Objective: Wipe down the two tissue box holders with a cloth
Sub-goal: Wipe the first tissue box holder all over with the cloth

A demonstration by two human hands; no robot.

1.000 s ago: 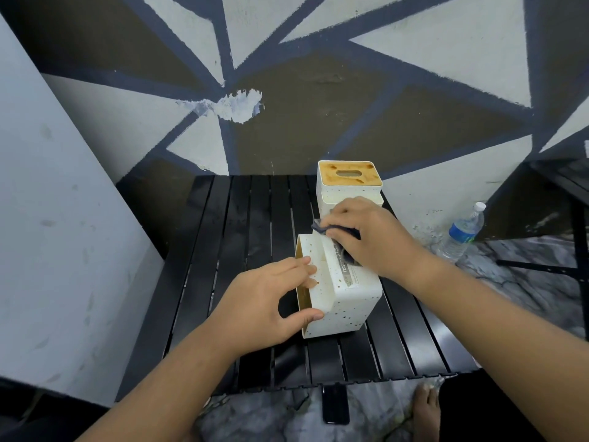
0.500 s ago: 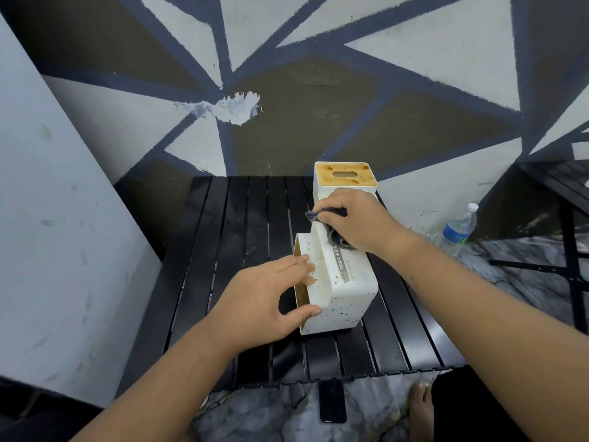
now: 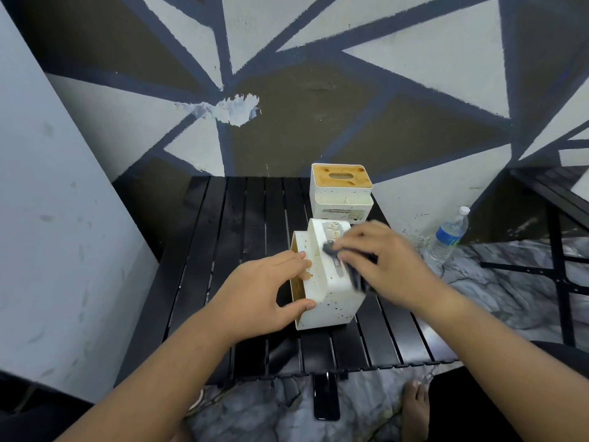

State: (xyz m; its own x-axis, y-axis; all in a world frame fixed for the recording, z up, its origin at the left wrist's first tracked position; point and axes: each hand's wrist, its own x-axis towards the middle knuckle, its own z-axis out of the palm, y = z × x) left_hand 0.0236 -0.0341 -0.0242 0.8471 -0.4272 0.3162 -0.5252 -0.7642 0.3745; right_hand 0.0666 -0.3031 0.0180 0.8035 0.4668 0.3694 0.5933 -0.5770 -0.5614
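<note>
Moved: right hand (image 3: 382, 263) and its cloth (image 3: 358, 277) have slid from the far end of the near holder (image 3: 331, 307) along its upper face toward its right side; the hand is blurred. The left hand (image 3: 264, 291) has kept its place.
Left hand: curled round the near holder's left end, thumb on the side facing the person, fingers over the top.
Right hand: fingers bent, pinching the dark cloth and pressing it on the near holder's upper face.
Near holder: white, speckled, lying on its side on the black slatted table (image 3: 229, 250), right of the middle, its tan-lined end facing left.
Far holder (image 3: 341, 193): upright at the table's far edge, close to the far right corner, tan top with an oval slot facing up. It stands just behind the near holder; whether they touch cannot be told.
Edges: the near holder sits nearer the right edge than the left; the right wrist hangs past the right edge.
Open room: the whole left half of the table is bare slats, as is the strip along the near edge.
Around: a painted wall (image 3: 318, 106) behind the far edge, a pale panel (image 3: 47, 218) beside the left edge.
Count: two holders, one cloth, two hands; off the table, one water bottle (image 3: 447, 237) on the floor to the right, one phone (image 3: 325, 398) and one bare foot (image 3: 414, 406) below the near edge.
</note>
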